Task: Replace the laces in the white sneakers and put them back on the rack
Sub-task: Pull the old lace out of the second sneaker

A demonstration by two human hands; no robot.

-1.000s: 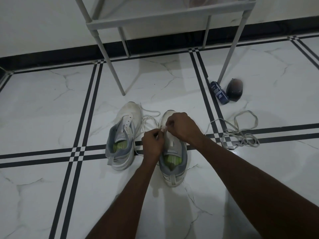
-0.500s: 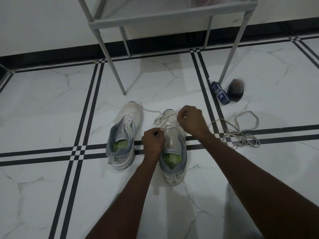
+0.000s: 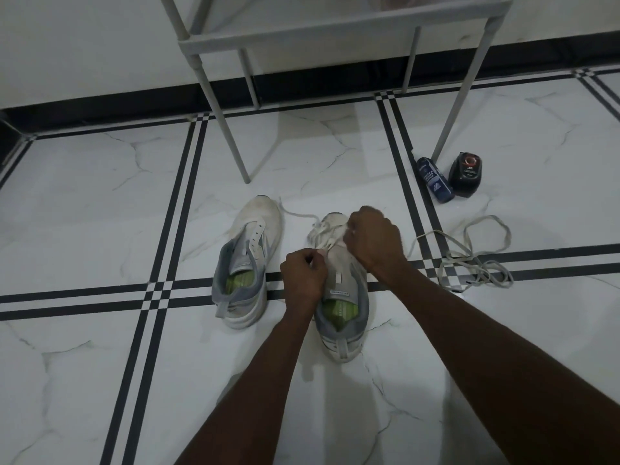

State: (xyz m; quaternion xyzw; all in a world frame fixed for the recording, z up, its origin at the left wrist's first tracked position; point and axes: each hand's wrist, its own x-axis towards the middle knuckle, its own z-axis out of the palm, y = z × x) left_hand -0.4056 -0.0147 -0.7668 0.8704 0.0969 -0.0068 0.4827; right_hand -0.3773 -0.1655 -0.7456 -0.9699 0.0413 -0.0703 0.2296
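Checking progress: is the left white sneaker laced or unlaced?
Unlaced: the left white sneaker shows bare eyelets, with no lace threaded through them.

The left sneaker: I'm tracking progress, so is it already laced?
No: the left sneaker shows bare eyelets with no lace through them, while both hands work on the right sneaker.

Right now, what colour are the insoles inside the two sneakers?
Light green insoles, seen through the shoe openings in the head view, the only view.
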